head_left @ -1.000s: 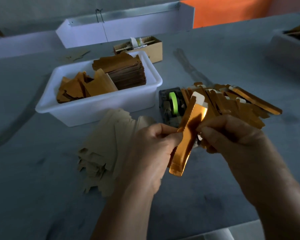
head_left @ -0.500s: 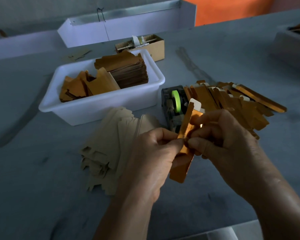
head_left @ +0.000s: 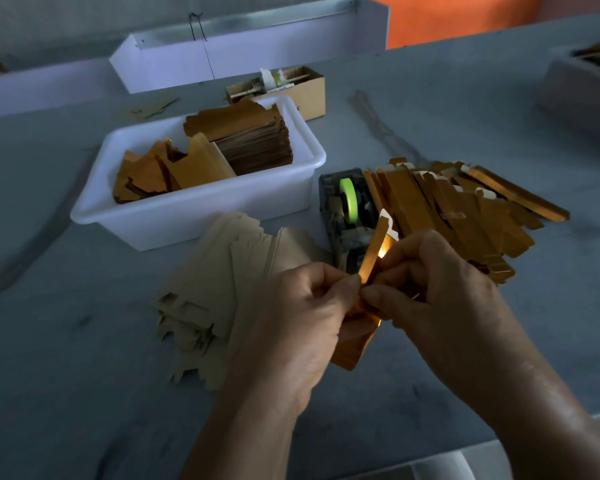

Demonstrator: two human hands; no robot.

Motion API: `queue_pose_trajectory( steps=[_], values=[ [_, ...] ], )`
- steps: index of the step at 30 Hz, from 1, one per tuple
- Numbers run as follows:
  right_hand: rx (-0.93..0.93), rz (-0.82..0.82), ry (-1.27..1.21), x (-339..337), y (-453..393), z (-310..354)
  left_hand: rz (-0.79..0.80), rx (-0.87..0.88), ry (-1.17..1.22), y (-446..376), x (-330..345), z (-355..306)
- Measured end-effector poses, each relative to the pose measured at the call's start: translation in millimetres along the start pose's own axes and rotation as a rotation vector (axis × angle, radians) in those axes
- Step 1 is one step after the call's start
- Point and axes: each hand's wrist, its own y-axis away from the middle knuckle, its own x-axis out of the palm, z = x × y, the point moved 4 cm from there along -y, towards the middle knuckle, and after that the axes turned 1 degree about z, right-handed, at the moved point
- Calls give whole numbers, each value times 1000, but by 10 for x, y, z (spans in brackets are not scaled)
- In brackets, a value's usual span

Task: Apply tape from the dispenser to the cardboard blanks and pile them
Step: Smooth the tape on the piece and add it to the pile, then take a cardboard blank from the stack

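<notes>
Across the grey worktop (head_left: 84, 358), everything sits around the tape dispenser (head_left: 349, 216), a dark block carrying a green roll. Left of the dispenser and touching-close stands a white tub (head_left: 194, 216) holding gold cardboard blanks, some stacked squarely, some loose. Right of the dispenser, a fanned pile of finished gold strips (head_left: 465, 209) lies flat on the worktop. Just in front of the dispenser and to its left is a spread stack of plain tan blanks (head_left: 215, 299), face down as far as I can tell. Behind the tub, well beyond the dispenser, sits a small brown box (head_left: 309, 95). Directly in front of the dispenser, raised off the worktop, the folded gold blank (head_left: 374, 251) stands nearly upright and tilted, its white tab towards the dispenser. The left hand (head_left: 298, 323) pinches its left edge between thumb and forefinger; the right hand (head_left: 440, 296) pinches the opposite side at the same height, fingers curled. Whether a piece of tape lies under the fingertips cannot be made out. The step looks like pressing the seam closed. To do it well, keep both edges aligned while the thumbs rub along the join, avoid creasing the shiny face, then lay it squarely onto the pile right of the dispenser.
</notes>
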Motion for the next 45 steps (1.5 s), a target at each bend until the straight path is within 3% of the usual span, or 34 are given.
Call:
queue_pose_trajectory(
  steps=[11, 20, 26, 30, 36, 38, 41, 45],
  values=[
    [83, -20, 244, -71, 12, 169, -252, 232, -228, 114, 142, -15],
    [92, -93, 381, -106, 62, 202, -235, 208, -186, 189, 55, -3],
    [129, 15, -79, -28, 51, 64, -211, 192, -200, 202, 28, -40],
    [143, 1, -269, 46, 45, 0, -180, 166, -205, 203, -2, -44],
    [80, -86, -270, 15, -9, 7, -96, 14, -179, 158, -41, 16],
    [9, -237, -116, -150, -104, -21, -286, 69, -439, 131, -195, -2],
    [-18, -493, 168, -445, -360, -134, -584, 69, -1206, 108, -422, -95],
    [149, -467, 408, -573, -706, -399, -603, -37, -1276, 23, -511, -55]
  ],
)
